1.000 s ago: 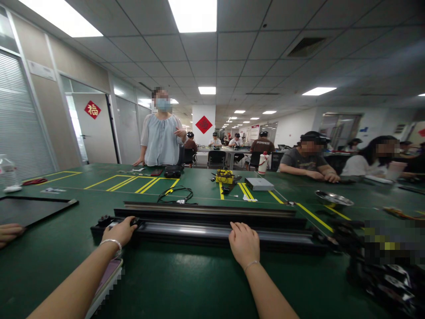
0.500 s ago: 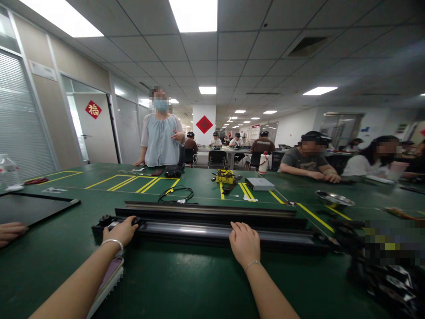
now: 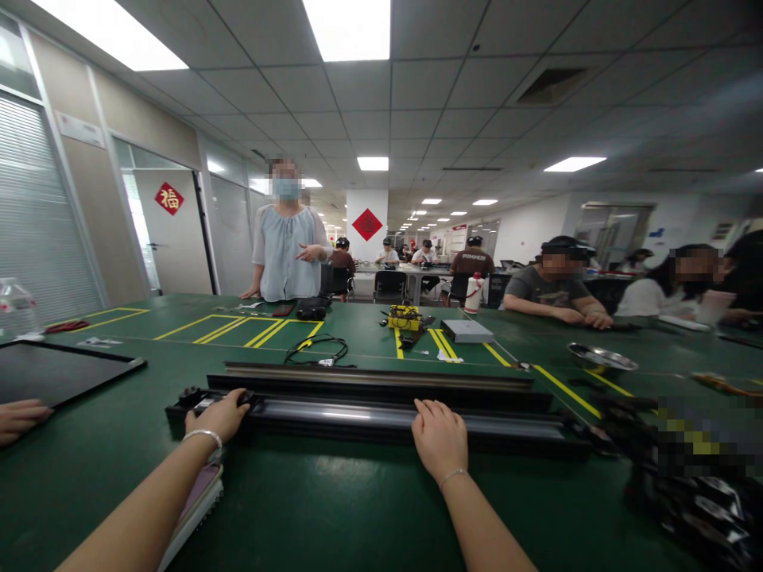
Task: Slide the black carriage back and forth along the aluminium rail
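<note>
A long black unit (image 3: 363,415) with a shiny dark, roller-like surface lies crosswise on the green table in front of me. My left hand (image 3: 219,416) is closed on the block at its left end, thumb on the near left side and fingertips at the top. Right of the middle, my right hand (image 3: 441,435) has its fingers bent over the top of the unit; the thumb is hidden. Just behind it and parallel runs a long black rail (image 3: 381,376) with a lighter top edge.
Beneath my left forearm is a notebook-like stack (image 3: 194,508). Another person's hand (image 3: 22,419) touches a black framed panel (image 3: 65,369) at left. Farther back are a coiled cable (image 3: 315,348), yellow device (image 3: 404,318), silver box (image 3: 466,330) and metal bowl (image 3: 602,357). Dark machine parts (image 3: 697,492) sit right.
Both my hands keep the same places on the black unit. Across the table, the standing person's raised hand has dropped a little and shifted left.
</note>
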### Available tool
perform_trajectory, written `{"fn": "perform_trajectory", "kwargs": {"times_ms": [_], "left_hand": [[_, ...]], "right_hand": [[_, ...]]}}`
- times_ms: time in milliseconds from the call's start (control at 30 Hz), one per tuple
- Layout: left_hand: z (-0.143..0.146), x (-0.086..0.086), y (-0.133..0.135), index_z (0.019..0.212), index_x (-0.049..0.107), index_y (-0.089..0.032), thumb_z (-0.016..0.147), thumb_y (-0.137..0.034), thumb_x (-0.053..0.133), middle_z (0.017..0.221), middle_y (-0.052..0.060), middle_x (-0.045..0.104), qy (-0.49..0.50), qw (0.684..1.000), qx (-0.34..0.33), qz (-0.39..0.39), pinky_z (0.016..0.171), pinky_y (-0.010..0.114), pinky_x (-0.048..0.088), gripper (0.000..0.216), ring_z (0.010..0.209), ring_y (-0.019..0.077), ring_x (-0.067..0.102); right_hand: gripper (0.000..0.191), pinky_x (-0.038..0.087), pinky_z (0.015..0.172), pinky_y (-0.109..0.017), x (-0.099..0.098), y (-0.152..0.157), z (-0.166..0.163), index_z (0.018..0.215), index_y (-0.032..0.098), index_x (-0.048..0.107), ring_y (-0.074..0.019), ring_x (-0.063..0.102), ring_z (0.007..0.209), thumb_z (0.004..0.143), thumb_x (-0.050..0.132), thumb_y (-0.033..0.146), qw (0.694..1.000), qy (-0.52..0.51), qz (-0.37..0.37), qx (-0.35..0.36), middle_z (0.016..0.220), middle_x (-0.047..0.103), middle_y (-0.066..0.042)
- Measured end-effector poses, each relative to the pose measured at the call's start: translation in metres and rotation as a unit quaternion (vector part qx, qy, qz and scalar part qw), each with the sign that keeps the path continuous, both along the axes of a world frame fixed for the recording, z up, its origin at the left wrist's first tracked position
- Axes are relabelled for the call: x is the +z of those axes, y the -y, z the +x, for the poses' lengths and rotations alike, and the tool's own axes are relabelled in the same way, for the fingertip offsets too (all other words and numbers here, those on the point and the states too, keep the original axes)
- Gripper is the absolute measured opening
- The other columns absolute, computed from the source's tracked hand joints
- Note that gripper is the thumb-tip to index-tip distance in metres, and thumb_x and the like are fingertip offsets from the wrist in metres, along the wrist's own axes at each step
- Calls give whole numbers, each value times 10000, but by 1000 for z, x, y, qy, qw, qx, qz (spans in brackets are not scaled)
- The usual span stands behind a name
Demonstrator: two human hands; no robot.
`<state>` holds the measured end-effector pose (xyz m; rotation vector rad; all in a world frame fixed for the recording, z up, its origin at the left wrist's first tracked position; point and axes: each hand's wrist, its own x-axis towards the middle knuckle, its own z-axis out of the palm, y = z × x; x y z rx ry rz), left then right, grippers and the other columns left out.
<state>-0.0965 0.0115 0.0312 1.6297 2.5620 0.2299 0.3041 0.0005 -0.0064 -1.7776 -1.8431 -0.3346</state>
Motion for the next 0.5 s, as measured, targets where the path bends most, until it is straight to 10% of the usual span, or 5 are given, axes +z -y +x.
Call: {"fn": "perform_trajectory", "kwargs": {"times_ms": [500], "left_hand": [[-2, -3, 1, 1272, 432, -264, 828, -404, 274, 1224, 112, 576, -12, 1000, -10, 15, 913, 637, 286, 492, 1108, 345, 523]], "right_hand": [[394, 270, 900, -328, 5, 2, -1, 1133, 249, 600, -182, 460, 1116, 845, 331, 253, 1000, -2, -18, 1, 1166, 601, -22]]}}
